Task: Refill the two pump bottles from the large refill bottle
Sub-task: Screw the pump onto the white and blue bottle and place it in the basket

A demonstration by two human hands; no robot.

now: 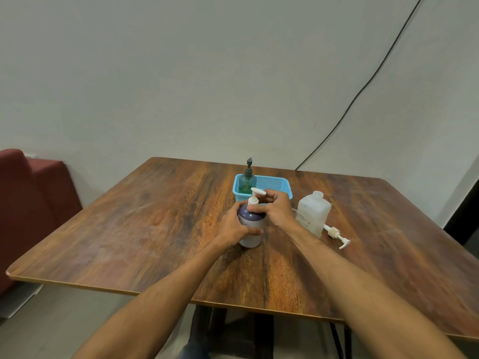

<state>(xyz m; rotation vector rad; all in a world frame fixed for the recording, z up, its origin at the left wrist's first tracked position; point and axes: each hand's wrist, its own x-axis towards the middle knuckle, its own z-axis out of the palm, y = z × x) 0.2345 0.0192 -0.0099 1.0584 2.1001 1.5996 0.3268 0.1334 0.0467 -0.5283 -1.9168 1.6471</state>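
A purple-and-white pump bottle [251,218] stands upright at the middle of the wooden table [129,229]. My left hand [234,224] wraps around its body. My right hand [274,208] grips the white pump head [255,196] at the bottle's neck. To the right stands the large translucent refill bottle [313,212], with no cap on it. A loose white pump [338,235] lies on the table beside it. A green pump bottle [247,177] with a dark pump stands in the left end of a blue basket [277,183] behind my hands.
A dark red seat [31,200] sits left of the table against the wall. A black cable [363,86] runs down the wall to the table's back edge. The table's front edge is close to me.
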